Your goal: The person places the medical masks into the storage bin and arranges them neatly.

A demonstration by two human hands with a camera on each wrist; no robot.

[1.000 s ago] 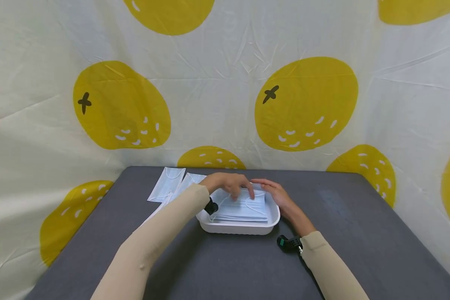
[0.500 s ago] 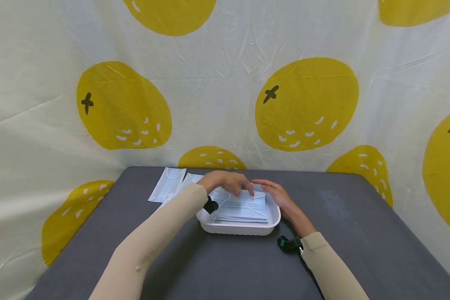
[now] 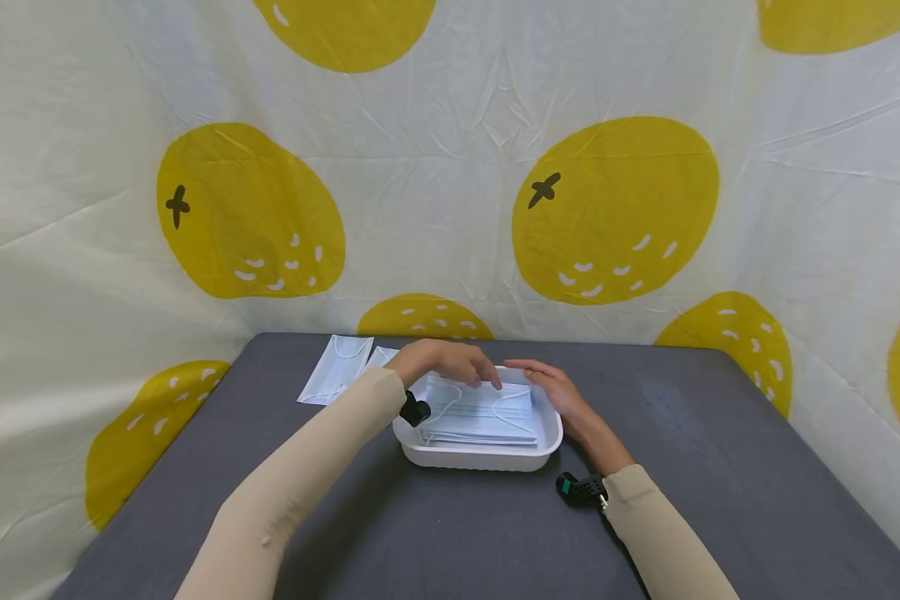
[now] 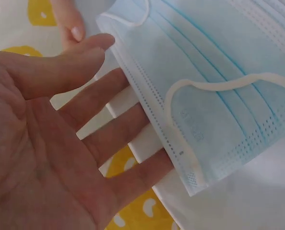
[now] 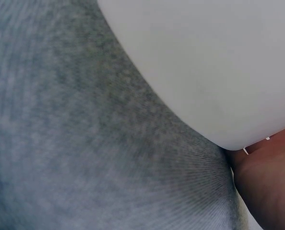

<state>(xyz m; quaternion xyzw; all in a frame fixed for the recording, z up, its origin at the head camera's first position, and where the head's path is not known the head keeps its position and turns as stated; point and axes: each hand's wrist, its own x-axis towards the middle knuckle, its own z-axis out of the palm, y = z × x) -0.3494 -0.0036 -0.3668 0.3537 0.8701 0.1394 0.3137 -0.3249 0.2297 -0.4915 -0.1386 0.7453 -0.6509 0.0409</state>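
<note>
Pale blue face masks (image 3: 483, 421) lie stacked in a white plastic tray (image 3: 476, 458) in the head view. Above the stack's far edge is my left hand (image 3: 453, 364), its fingers spread. In the left wrist view the thumb stands apart from the top mask (image 4: 190, 96), and the other fingertips meet its edge; whether they touch it, I cannot tell. My right hand (image 3: 555, 392) rests against the tray's right far side with fingers extended. The right wrist view shows only part of that hand (image 5: 272, 177) beside the tray wall (image 5: 205, 62).
Flat face masks (image 3: 337, 367) lie on the dark grey table (image 3: 450, 533) left of the tray, some partly covered by my left arm. A white curtain (image 3: 427, 208) with yellow fruit prints hangs behind the table.
My left hand has drawn slightly back and left across the stack, showing more of the top mask. The right hand and the tray stay in place.
</note>
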